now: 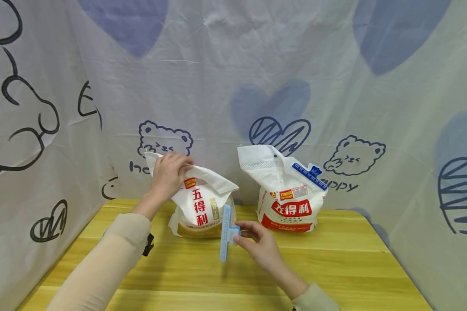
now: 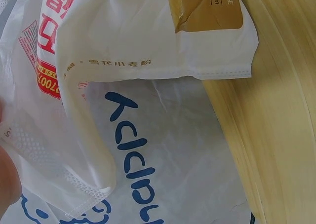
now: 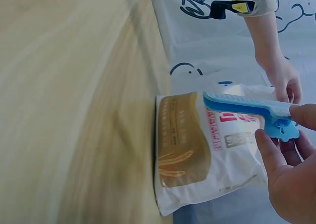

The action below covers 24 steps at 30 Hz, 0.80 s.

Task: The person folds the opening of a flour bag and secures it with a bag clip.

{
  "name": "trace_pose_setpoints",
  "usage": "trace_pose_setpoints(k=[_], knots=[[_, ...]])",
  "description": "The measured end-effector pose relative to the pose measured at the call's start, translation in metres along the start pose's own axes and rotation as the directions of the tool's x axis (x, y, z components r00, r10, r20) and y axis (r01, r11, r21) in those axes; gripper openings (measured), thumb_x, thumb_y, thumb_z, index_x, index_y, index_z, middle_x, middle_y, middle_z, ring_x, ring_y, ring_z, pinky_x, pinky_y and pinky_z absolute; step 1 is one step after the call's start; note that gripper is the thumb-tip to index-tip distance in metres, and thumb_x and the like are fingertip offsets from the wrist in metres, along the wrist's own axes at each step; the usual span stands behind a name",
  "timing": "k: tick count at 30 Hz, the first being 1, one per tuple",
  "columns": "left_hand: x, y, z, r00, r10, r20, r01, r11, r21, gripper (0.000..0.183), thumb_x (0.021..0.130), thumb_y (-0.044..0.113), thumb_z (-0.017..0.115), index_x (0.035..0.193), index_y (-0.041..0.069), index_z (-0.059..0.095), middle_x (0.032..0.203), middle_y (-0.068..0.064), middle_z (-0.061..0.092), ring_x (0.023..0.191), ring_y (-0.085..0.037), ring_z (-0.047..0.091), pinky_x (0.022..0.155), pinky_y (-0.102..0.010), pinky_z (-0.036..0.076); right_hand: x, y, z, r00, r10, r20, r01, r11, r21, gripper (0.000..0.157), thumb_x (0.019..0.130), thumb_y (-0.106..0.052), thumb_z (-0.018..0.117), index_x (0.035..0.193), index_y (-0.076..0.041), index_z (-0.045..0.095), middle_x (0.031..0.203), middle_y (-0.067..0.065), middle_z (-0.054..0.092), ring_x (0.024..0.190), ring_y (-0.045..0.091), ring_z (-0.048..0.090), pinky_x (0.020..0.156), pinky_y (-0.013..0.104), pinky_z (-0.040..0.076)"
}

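Observation:
On the left of the table stands a white flour bag point(image 1: 208, 194) with red lettering and a gold lower band. My left hand point(image 1: 170, 170) grips the folded top of this bag, and part of a finger point(image 2: 7, 177) shows at the left edge in the left wrist view. With thumb and fingers my right hand point(image 1: 262, 246) pinches the handle of a light blue sealing clip point(image 1: 225, 235). The clip's long bar stands upright in front of the bag's right side in the head view. Its handle point(image 3: 281, 129) lies between thumb and fingers in the right wrist view.
A second flour bag point(image 1: 289, 209) with a red label stands to the right on the wooden table point(image 1: 264, 285). Across its folded top sits a dark blue clip point(image 1: 309, 175). A printed white cloth point(image 1: 202, 86) hangs close behind both bags and along the sides.

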<state>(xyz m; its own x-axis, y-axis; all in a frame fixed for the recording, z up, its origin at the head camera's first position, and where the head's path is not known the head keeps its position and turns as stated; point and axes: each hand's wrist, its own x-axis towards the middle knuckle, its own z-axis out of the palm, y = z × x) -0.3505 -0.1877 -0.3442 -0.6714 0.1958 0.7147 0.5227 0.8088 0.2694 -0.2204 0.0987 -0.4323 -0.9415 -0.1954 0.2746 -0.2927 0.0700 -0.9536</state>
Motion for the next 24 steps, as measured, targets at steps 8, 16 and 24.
trace_pose_setpoints(k=[8,16,24], knots=[[0.000,-0.002,0.001,1.000,-0.002,0.007,0.002,1.000,-0.003,0.012,0.101,0.015,0.067,0.111,0.012,0.073,0.108,-0.007,0.074,0.105,-0.030,0.060,0.112,-0.058,0.037,0.011,-0.009,0.002,0.998,-0.027,-0.057,0.025,0.999,-0.027,0.035,0.092,0.001,0.075,0.126,0.002,0.068,0.117,0.014,0.070,0.104,0.024,0.067,0.086,0.023,0.058],[0.000,-0.001,0.000,1.000,-0.003,0.006,0.003,1.000,0.005,0.012,0.101,0.017,0.067,0.110,0.012,0.074,0.108,-0.007,0.074,0.107,-0.030,0.060,0.111,-0.057,0.038,0.024,-0.013,0.003,0.992,-0.089,-0.085,0.085,0.995,-0.042,0.035,0.092,0.001,0.076,0.125,0.005,0.067,0.119,0.017,0.070,0.106,0.030,0.068,0.088,0.021,0.056],[-0.001,-0.002,0.000,1.000,-0.005,0.002,0.005,1.000,0.001,0.012,0.101,0.016,0.067,0.110,0.013,0.073,0.108,-0.007,0.074,0.107,-0.030,0.060,0.111,-0.057,0.038,0.037,-0.020,-0.002,0.989,-0.117,-0.090,0.111,0.992,-0.067,0.035,0.093,-0.003,0.076,0.127,0.001,0.067,0.122,0.016,0.070,0.111,0.029,0.067,0.095,0.024,0.055]])
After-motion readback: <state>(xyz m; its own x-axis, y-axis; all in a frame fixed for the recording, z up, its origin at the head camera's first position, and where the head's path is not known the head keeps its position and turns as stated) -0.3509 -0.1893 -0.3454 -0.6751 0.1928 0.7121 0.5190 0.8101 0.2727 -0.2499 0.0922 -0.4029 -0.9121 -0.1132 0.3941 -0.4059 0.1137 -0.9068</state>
